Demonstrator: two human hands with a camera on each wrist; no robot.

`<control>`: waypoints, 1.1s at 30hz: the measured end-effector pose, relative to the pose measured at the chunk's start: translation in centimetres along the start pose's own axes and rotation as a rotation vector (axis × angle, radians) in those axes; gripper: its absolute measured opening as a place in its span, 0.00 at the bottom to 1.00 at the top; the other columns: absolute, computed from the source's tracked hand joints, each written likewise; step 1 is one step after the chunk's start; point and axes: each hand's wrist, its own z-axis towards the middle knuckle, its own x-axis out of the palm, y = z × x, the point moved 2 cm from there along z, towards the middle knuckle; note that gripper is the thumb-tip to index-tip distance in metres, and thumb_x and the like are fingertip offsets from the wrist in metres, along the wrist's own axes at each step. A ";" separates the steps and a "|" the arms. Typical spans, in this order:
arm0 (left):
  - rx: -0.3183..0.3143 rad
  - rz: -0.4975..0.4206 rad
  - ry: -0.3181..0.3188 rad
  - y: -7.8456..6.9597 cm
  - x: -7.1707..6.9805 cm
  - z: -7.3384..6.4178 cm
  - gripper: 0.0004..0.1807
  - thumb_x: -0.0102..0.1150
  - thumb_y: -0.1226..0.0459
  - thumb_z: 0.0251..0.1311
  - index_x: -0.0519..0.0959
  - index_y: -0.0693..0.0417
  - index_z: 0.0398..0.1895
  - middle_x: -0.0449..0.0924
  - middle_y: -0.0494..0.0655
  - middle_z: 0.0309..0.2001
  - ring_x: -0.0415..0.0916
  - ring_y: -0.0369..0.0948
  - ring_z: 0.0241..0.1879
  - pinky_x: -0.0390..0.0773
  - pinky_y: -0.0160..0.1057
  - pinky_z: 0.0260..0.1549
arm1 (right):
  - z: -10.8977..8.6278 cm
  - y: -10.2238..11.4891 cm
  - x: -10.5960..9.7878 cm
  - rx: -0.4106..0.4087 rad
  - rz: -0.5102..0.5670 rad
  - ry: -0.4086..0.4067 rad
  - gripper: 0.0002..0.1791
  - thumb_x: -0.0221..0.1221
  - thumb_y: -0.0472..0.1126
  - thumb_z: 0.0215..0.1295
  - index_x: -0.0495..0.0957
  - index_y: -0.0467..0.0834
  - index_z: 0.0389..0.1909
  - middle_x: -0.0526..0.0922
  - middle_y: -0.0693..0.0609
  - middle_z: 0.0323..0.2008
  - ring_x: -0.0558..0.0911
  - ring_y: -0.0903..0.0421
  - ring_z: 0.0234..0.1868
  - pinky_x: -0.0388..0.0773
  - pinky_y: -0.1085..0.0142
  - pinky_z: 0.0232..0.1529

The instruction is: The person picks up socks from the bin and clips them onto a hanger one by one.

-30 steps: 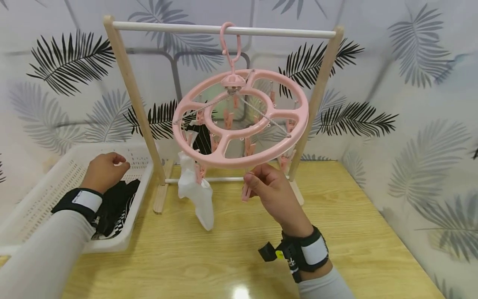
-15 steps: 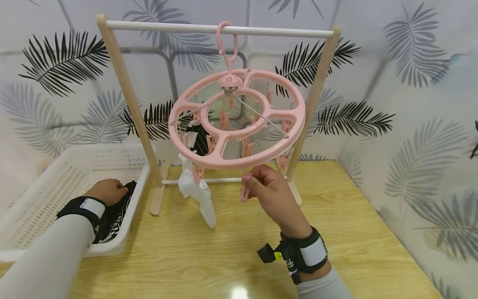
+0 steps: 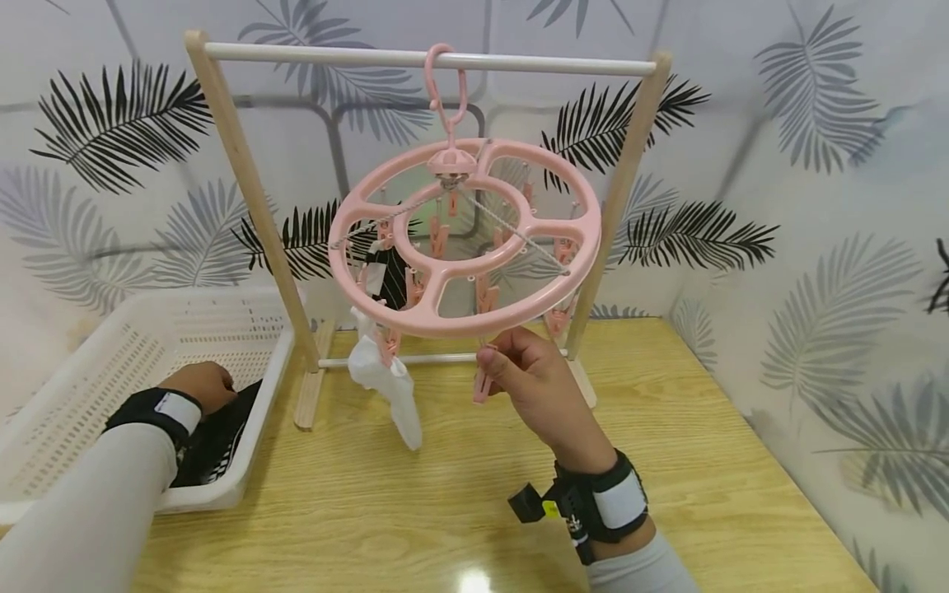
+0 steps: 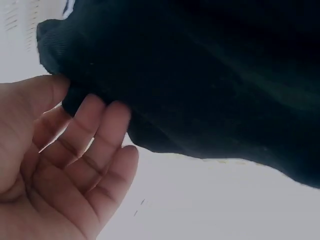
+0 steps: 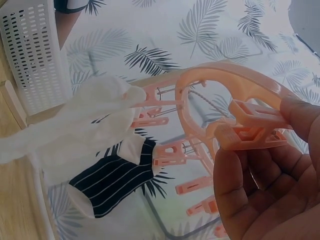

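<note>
My left hand [image 3: 203, 385] is down in the white basket [image 3: 255, 436]. In the left wrist view its thumb and fingers [image 4: 117, 125] are bent at the edge of a black sock [image 4: 165, 90], seemingly pinching it; part of the grip is hidden. My right hand [image 3: 537, 387] pinches a pink clothespin [image 3: 483, 380] below the near rim of the round pink hanger [image 3: 511, 317]. Nothing shows between that clothespin's tips in the right wrist view. A white sock [image 3: 389, 387] and a black striped sock [image 5: 115, 177] hang from clothespins on the hanger's left side.
The hanger's hook [image 3: 445, 82] hangs over the white bar [image 3: 334, 56] of a wooden-legged rack [image 3: 248, 181]. Several other pink clothespins dangle under the ring. Black and checked cloth lies in the basket, left of the rack. Wood-grain tabletop [image 3: 415, 519] extends in front.
My left hand has lowered into the basket onto the dark cloth, then shifted slightly left. My right hand keeps its hold on the clothespin. The whole view has shifted a little.
</note>
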 end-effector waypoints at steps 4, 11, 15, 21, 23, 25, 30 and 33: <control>-0.015 0.007 -0.063 0.5 0.0 0.2 0.13 0.59 0.62 0.48 0.82 0.65 0.31 0.81 0.54 0.26 0.73 0.46 0.24 0.76 0.49 0.27 | 0.0 0.1 0.0 -0.007 -0.007 0.005 0.13 0.52 0.43 0.69 0.70 0.36 0.35 0.78 0.44 0.25 0.79 0.46 0.26 0.83 0.60 0.34; 0.004 -0.010 -0.163 -0.2 -1.2 -0.3 0.09 0.62 0.62 0.46 0.78 0.60 0.21 0.77 0.49 0.19 0.71 0.46 0.21 0.73 0.47 0.21 | 0.1 0.3 0.2 0.002 -0.011 0.003 0.13 0.52 0.43 0.69 0.70 0.35 0.34 0.77 0.42 0.26 0.79 0.45 0.27 0.82 0.60 0.35; 0.033 0.005 -0.172 -0.5 -1.6 -0.3 0.07 0.60 0.64 0.46 0.76 0.59 0.19 0.75 0.48 0.18 0.69 0.45 0.20 0.70 0.45 0.20 | 0.1 0.2 0.2 0.015 -0.026 -0.006 0.13 0.52 0.43 0.69 0.70 0.35 0.34 0.78 0.42 0.26 0.79 0.45 0.27 0.82 0.59 0.35; 0.102 0.009 -0.198 -1.5 -3.4 -0.6 0.03 0.57 0.69 0.43 0.75 0.59 0.18 0.72 0.48 0.18 0.67 0.45 0.20 0.68 0.43 0.20 | 0.1 0.2 0.3 0.031 -0.010 -0.007 0.12 0.52 0.42 0.69 0.71 0.35 0.35 0.78 0.43 0.26 0.80 0.46 0.27 0.82 0.60 0.36; 0.118 0.012 -0.176 -2.3 -4.6 -1.0 0.01 0.55 0.70 0.43 0.76 0.59 0.19 0.72 0.48 0.19 0.67 0.45 0.21 0.68 0.44 0.21 | 0.1 0.3 0.3 0.034 -0.009 -0.008 0.11 0.52 0.42 0.69 0.71 0.35 0.35 0.78 0.43 0.26 0.80 0.46 0.28 0.82 0.60 0.36; 0.126 0.016 -0.154 -3.3 -5.8 -1.4 0.02 0.54 0.71 0.43 0.75 0.59 0.19 0.72 0.48 0.19 0.67 0.45 0.22 0.68 0.45 0.22 | 0.1 0.2 0.3 0.035 -0.012 -0.007 0.11 0.52 0.42 0.69 0.71 0.36 0.35 0.78 0.42 0.26 0.80 0.46 0.28 0.82 0.59 0.36; 0.146 0.011 -0.170 -5.9 -9.0 -3.1 0.02 0.56 0.70 0.49 0.77 0.61 0.25 0.74 0.50 0.23 0.68 0.46 0.24 0.71 0.48 0.25 | 0.1 0.2 0.3 0.036 -0.017 -0.003 0.12 0.52 0.43 0.69 0.71 0.36 0.35 0.78 0.42 0.27 0.79 0.45 0.28 0.82 0.58 0.36; 0.165 0.004 -0.232 -6.8 -10.7 -4.2 0.05 0.57 0.68 0.52 0.79 0.62 0.29 0.76 0.51 0.25 0.69 0.46 0.25 0.71 0.49 0.26 | 0.1 0.1 0.3 0.032 -0.019 0.000 0.12 0.52 0.43 0.69 0.71 0.36 0.35 0.78 0.42 0.27 0.80 0.45 0.28 0.82 0.59 0.36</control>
